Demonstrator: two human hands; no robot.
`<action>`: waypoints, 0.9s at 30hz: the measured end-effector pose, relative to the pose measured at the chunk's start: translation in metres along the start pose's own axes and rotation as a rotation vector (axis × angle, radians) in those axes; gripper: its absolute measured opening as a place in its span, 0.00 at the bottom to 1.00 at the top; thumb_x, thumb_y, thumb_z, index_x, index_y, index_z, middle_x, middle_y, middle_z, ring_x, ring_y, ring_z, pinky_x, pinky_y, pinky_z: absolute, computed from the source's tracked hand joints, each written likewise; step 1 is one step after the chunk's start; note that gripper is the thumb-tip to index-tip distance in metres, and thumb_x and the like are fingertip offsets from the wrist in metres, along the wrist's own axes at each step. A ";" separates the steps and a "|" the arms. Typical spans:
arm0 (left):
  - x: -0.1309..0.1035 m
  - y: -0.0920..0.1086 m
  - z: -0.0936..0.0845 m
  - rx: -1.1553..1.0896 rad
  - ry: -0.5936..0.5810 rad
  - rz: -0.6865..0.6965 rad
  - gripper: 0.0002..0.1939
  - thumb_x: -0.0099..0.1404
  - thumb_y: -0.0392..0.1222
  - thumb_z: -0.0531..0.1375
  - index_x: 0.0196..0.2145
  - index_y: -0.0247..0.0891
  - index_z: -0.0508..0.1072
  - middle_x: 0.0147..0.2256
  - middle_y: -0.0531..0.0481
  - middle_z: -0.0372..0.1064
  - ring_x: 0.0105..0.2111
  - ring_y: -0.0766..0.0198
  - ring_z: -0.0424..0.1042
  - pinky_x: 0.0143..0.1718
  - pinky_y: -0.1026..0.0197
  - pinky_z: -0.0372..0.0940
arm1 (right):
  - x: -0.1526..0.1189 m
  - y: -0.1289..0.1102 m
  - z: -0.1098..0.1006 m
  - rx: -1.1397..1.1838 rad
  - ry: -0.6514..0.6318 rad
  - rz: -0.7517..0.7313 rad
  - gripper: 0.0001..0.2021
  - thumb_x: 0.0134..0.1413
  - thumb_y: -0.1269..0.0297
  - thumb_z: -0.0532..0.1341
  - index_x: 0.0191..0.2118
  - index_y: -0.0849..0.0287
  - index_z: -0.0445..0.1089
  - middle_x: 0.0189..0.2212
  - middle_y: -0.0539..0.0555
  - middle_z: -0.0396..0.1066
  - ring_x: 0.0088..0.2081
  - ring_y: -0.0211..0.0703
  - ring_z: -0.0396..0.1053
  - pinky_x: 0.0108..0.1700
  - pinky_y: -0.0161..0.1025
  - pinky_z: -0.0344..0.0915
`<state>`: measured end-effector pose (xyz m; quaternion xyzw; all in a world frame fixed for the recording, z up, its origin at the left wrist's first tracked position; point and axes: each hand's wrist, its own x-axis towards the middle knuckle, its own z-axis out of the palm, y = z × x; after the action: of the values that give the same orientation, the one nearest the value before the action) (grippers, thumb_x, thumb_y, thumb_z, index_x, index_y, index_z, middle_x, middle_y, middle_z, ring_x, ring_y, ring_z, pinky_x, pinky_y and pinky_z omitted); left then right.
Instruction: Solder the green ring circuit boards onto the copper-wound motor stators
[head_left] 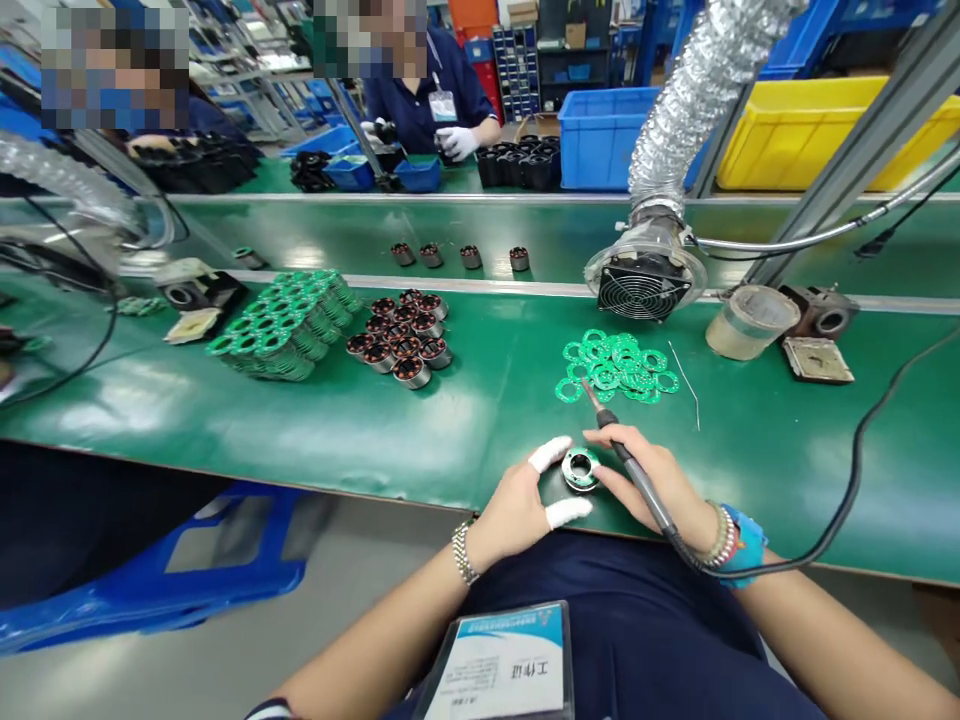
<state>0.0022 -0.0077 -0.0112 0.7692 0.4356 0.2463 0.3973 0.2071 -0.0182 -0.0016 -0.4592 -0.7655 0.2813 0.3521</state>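
Near the bench's front edge lies a round metal part with a green ring board (580, 468) on top. My left hand (525, 500), white covers on two fingertips, is spread around its left side, with a gap between the fingers and the part. My right hand (654, 482) holds a soldering iron (637, 475), its tip pointing up and left, while the thumb or a finger touches the ring board's right edge. Loose green ring boards (619, 366) lie in a pile beyond my hands. Copper-wound cores (405, 335) stand grouped to the left.
Stacked green boards (285, 320) stand at left. A fan on a foil duct (641, 285) hangs behind the pile. A round tin (752, 322), a sponge tray (817, 360) and a bent wire (686, 385) lie right. The iron's cable (855, 480) crosses the right side. A person (427, 90) works opposite.
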 end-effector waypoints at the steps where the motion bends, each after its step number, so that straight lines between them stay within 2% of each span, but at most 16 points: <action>1: -0.002 0.000 -0.008 -0.007 -0.062 0.022 0.40 0.53 0.47 0.64 0.59 0.37 0.53 0.55 0.39 0.61 0.53 0.53 0.64 0.55 0.49 0.59 | -0.001 -0.002 0.001 -0.023 -0.007 -0.017 0.18 0.54 0.67 0.58 0.51 0.56 0.58 0.45 0.57 0.68 0.46 0.44 0.69 0.47 0.41 0.67; 2: -0.004 -0.001 -0.015 -0.005 -0.124 0.044 0.43 0.52 0.46 0.65 0.60 0.37 0.49 0.56 0.39 0.59 0.55 0.53 0.62 0.56 0.49 0.58 | -0.002 -0.005 0.002 -0.042 -0.021 -0.038 0.20 0.53 0.66 0.60 0.52 0.57 0.57 0.46 0.58 0.67 0.47 0.45 0.68 0.48 0.43 0.66; 4: -0.006 -0.004 -0.026 0.044 -0.179 0.069 0.39 0.54 0.42 0.63 0.60 0.37 0.51 0.57 0.38 0.57 0.56 0.53 0.59 0.56 0.48 0.56 | -0.003 -0.008 0.006 -0.068 -0.046 -0.073 0.22 0.51 0.64 0.61 0.52 0.57 0.57 0.47 0.59 0.66 0.48 0.47 0.66 0.49 0.45 0.65; 6: -0.003 -0.008 -0.028 0.133 -0.141 0.086 0.30 0.56 0.38 0.60 0.56 0.36 0.58 0.55 0.38 0.60 0.56 0.52 0.59 0.56 0.47 0.55 | -0.002 -0.009 0.009 -0.085 -0.036 -0.076 0.21 0.51 0.65 0.62 0.51 0.57 0.57 0.46 0.59 0.66 0.48 0.48 0.65 0.49 0.46 0.65; 10: 0.008 -0.011 -0.012 0.220 -0.030 0.124 0.15 0.57 0.39 0.60 0.43 0.35 0.70 0.45 0.40 0.68 0.52 0.52 0.62 0.55 0.46 0.54 | 0.000 -0.005 0.010 -0.077 -0.050 -0.025 0.19 0.53 0.66 0.60 0.51 0.57 0.58 0.43 0.58 0.67 0.42 0.45 0.69 0.44 0.42 0.67; 13: 0.012 -0.005 -0.009 0.172 -0.042 0.110 0.05 0.58 0.38 0.59 0.33 0.36 0.72 0.37 0.45 0.71 0.43 0.56 0.67 0.47 0.53 0.61 | 0.002 0.000 0.003 -0.028 -0.133 -0.010 0.19 0.53 0.66 0.60 0.51 0.55 0.57 0.45 0.56 0.68 0.44 0.44 0.69 0.46 0.40 0.67; 16: 0.010 0.000 -0.022 0.056 -0.206 0.034 0.08 0.61 0.36 0.55 0.27 0.35 0.71 0.28 0.50 0.70 0.31 0.63 0.68 0.35 0.62 0.63 | 0.004 0.003 -0.003 0.023 -0.207 -0.019 0.18 0.54 0.65 0.59 0.50 0.53 0.57 0.47 0.54 0.68 0.46 0.42 0.69 0.48 0.39 0.66; 18: 0.007 0.000 -0.035 0.011 -0.352 0.021 0.11 0.63 0.36 0.52 0.28 0.35 0.72 0.26 0.52 0.70 0.27 0.66 0.67 0.29 0.66 0.62 | 0.005 0.004 -0.006 0.038 -0.238 -0.020 0.18 0.55 0.65 0.59 0.50 0.53 0.57 0.47 0.54 0.68 0.47 0.42 0.69 0.49 0.39 0.65; 19: 0.007 -0.002 -0.040 0.036 -0.367 0.038 0.12 0.64 0.37 0.50 0.29 0.35 0.73 0.27 0.51 0.70 0.27 0.67 0.68 0.29 0.66 0.61 | 0.005 0.003 -0.006 0.040 -0.248 -0.016 0.18 0.55 0.65 0.59 0.51 0.53 0.57 0.47 0.54 0.68 0.47 0.42 0.69 0.49 0.39 0.65; 21: 0.008 -0.008 -0.047 0.153 -0.293 0.130 0.12 0.65 0.38 0.50 0.35 0.36 0.73 0.31 0.49 0.72 0.31 0.64 0.69 0.33 0.64 0.62 | 0.007 0.003 -0.007 0.040 -0.261 -0.003 0.18 0.55 0.64 0.59 0.51 0.53 0.57 0.47 0.55 0.68 0.47 0.43 0.68 0.49 0.40 0.65; 24: 0.014 -0.019 -0.046 0.235 -0.212 0.327 0.12 0.65 0.39 0.52 0.42 0.38 0.72 0.37 0.46 0.73 0.36 0.62 0.70 0.39 0.62 0.62 | 0.008 0.001 -0.007 0.034 -0.272 0.013 0.18 0.54 0.65 0.60 0.51 0.54 0.58 0.47 0.55 0.68 0.48 0.44 0.68 0.49 0.40 0.66; 27: 0.021 -0.026 -0.039 0.180 -0.197 0.371 0.11 0.65 0.40 0.53 0.42 0.40 0.73 0.36 0.47 0.73 0.35 0.64 0.71 0.37 0.64 0.63 | 0.008 0.000 -0.006 0.030 -0.253 0.030 0.19 0.53 0.65 0.60 0.51 0.54 0.58 0.47 0.56 0.68 0.48 0.45 0.68 0.49 0.41 0.65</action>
<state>-0.0272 0.0341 -0.0098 0.8889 0.2660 0.1989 0.3156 0.2091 -0.0107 0.0038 -0.4263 -0.7925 0.3536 0.2552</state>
